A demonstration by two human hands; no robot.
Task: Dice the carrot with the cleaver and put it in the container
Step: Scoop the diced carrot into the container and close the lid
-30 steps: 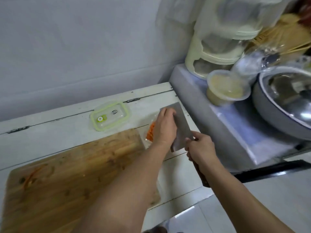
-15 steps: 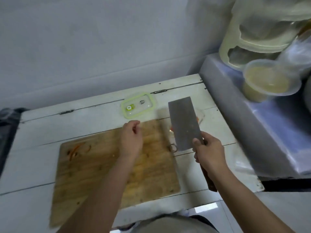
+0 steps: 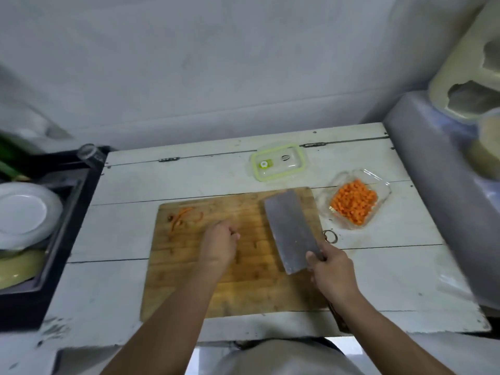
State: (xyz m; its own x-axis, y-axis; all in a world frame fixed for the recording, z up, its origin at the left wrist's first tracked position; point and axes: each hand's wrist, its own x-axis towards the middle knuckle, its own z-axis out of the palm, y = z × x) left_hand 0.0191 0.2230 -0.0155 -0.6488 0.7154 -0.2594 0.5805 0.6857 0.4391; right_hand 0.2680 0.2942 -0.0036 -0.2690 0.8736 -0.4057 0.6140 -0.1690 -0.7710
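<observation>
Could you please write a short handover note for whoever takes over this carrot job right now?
Right hand: grips the cleaver, its blade flat over the right part of the cutting board.
Left hand: over the middle of the board, fingers loosely curled, apparently holding nothing.
Container: on the table to the right of the board, holding the diced carrot.
Lid: off, lying behind the board.
Done: dice appear cut and moved into the container.
Left: only a few carrot scraps at the board's far left corner; set the cleaver down.
</observation>
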